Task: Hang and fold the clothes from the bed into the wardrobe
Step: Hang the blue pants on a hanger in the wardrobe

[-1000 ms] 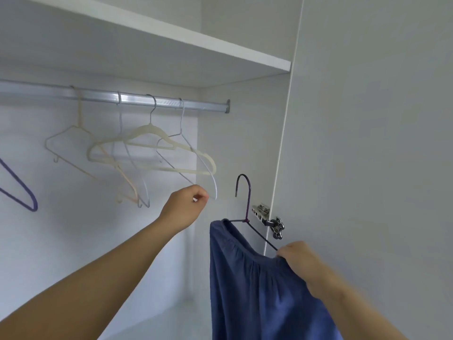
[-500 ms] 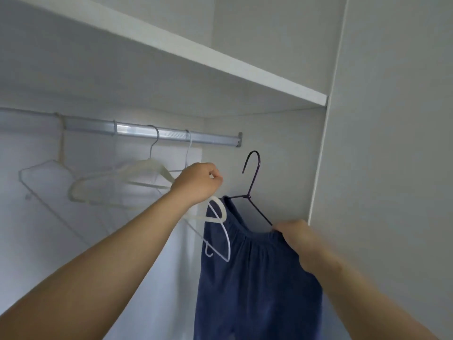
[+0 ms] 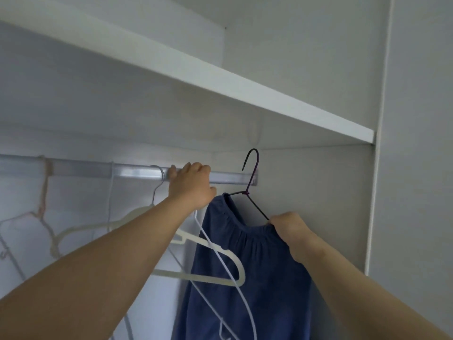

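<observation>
A blue garment (image 3: 264,278) hangs on a dark purple wire hanger (image 3: 252,168). My right hand (image 3: 286,227) grips that hanger's right shoulder together with the garment's gathered top. The hanger's hook is raised beside the right end of the metal rail (image 3: 132,171), its tip above the rail and not resting on it. My left hand (image 3: 193,187) is up at the rail, fingers curled over it, shut on the neck of a white wire hanger (image 3: 220,258) that dangles below the hand in front of the blue garment.
A cream hanger (image 3: 208,280) and a pink hanger (image 3: 45,192) hang from the rail to the left. A white shelf (image 3: 220,84) runs just above the rail. The wardrobe's white side panel (image 3: 416,168) stands close on the right.
My left hand has risen from the white hanger's lower edge up to the rail, carrying that hanger. My right hand has lifted the purple hanger and blue garment until the hook reaches rail height.
</observation>
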`<state>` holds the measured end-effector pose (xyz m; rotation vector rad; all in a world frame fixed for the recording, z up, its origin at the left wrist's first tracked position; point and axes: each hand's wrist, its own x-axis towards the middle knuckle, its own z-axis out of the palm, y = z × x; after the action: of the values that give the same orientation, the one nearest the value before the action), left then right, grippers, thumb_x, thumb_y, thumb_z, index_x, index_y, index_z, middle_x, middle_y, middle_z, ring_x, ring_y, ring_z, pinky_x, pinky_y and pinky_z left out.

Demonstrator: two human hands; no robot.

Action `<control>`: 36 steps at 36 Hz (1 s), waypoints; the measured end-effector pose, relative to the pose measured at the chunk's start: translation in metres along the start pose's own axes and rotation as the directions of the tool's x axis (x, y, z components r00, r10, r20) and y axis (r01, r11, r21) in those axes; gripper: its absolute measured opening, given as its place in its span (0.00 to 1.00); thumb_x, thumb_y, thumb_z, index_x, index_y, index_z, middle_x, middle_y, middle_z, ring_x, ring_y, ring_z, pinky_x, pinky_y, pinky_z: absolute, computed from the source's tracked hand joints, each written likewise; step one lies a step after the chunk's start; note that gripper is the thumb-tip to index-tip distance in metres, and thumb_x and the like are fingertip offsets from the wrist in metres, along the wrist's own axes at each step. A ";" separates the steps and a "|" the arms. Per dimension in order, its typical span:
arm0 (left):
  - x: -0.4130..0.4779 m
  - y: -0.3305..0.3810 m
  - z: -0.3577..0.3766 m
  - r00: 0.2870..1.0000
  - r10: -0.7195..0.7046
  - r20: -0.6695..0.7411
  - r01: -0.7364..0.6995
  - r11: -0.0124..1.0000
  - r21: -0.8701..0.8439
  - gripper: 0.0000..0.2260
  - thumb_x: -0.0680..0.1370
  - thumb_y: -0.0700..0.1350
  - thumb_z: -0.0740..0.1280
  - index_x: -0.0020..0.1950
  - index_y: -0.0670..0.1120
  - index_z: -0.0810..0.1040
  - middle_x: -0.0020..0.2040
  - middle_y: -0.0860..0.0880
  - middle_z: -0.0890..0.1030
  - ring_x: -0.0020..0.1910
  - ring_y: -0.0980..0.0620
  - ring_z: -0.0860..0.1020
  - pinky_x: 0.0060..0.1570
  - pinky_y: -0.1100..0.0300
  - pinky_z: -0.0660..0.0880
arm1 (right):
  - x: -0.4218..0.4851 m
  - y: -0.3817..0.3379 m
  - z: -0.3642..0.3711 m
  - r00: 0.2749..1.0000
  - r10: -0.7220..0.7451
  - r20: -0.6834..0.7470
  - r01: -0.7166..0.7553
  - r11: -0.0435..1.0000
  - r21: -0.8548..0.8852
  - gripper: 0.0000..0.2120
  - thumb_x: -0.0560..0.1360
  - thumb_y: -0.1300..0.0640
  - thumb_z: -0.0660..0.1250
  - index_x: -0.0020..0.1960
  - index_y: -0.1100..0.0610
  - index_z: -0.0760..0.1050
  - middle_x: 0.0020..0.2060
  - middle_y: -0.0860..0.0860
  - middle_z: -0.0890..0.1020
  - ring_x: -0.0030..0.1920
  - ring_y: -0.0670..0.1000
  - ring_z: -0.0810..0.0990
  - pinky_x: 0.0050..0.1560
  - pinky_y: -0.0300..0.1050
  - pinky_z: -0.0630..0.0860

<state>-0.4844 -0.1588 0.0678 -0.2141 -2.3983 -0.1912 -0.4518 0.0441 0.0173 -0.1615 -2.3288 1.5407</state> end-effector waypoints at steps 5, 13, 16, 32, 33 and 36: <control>0.005 0.000 0.014 0.998 -0.017 -0.064 0.023 0.996 0.092 0.23 0.77 0.55 0.59 0.71 0.50 0.63 0.68 0.51 0.67 0.69 0.49 0.63 0.71 0.45 0.46 | 0.018 0.003 0.010 1.000 0.004 0.008 -0.004 1.000 -0.015 0.04 0.76 0.62 0.61 0.42 0.59 0.69 0.32 0.50 0.70 0.30 0.46 0.68 0.30 0.37 0.67; 0.002 0.002 0.024 0.993 0.002 -0.121 0.011 0.994 0.105 0.24 0.77 0.53 0.61 0.70 0.49 0.62 0.66 0.51 0.65 0.69 0.48 0.61 0.71 0.42 0.40 | 0.030 0.021 0.023 0.997 0.056 0.049 -0.056 0.998 -0.003 0.06 0.76 0.63 0.61 0.40 0.59 0.70 0.32 0.51 0.71 0.30 0.47 0.69 0.32 0.38 0.67; 0.001 0.000 0.026 0.992 0.014 -0.127 0.002 0.993 0.121 0.24 0.77 0.53 0.60 0.71 0.49 0.61 0.66 0.51 0.65 0.69 0.48 0.60 0.71 0.42 0.40 | 0.029 0.028 0.022 0.996 0.069 0.060 -0.068 0.998 -0.017 0.11 0.76 0.63 0.61 0.35 0.57 0.68 0.32 0.50 0.70 0.30 0.47 0.68 0.31 0.37 0.67; -0.004 0.002 0.022 0.996 -0.004 -0.088 0.015 0.992 0.122 0.26 0.77 0.52 0.60 0.73 0.49 0.58 0.71 0.50 0.61 0.74 0.48 0.53 0.71 0.42 0.38 | 0.006 0.037 0.005 0.987 0.105 0.117 -0.096 0.992 -0.085 0.12 0.73 0.67 0.60 0.34 0.58 0.63 0.31 0.53 0.65 0.32 0.50 0.61 0.30 0.40 0.56; -0.005 0.004 0.020 0.997 -0.014 -0.075 0.023 0.993 0.118 0.26 0.77 0.52 0.60 0.73 0.49 0.58 0.72 0.50 0.60 0.75 0.47 0.51 0.71 0.42 0.38 | 0.003 0.038 0.003 0.990 0.082 0.115 -0.074 0.995 -0.071 0.14 0.73 0.67 0.60 0.32 0.57 0.60 0.29 0.52 0.63 0.30 0.49 0.60 0.28 0.38 0.55; -0.010 0.010 0.015 0.999 -0.048 -0.013 0.049 0.994 0.099 0.27 0.77 0.52 0.59 0.74 0.49 0.56 0.75 0.49 0.54 0.76 0.47 0.46 0.70 0.41 0.38 | -0.006 0.039 -0.003 0.989 0.048 0.143 -0.046 0.999 -0.017 0.13 0.74 0.66 0.58 0.33 0.57 0.62 0.29 0.53 0.66 0.28 0.49 0.62 0.24 0.35 0.57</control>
<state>-0.4844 -0.1467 0.0509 -0.1078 -2.3972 -0.0945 -0.4486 0.0611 -0.0187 -0.1130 -2.4634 1.6081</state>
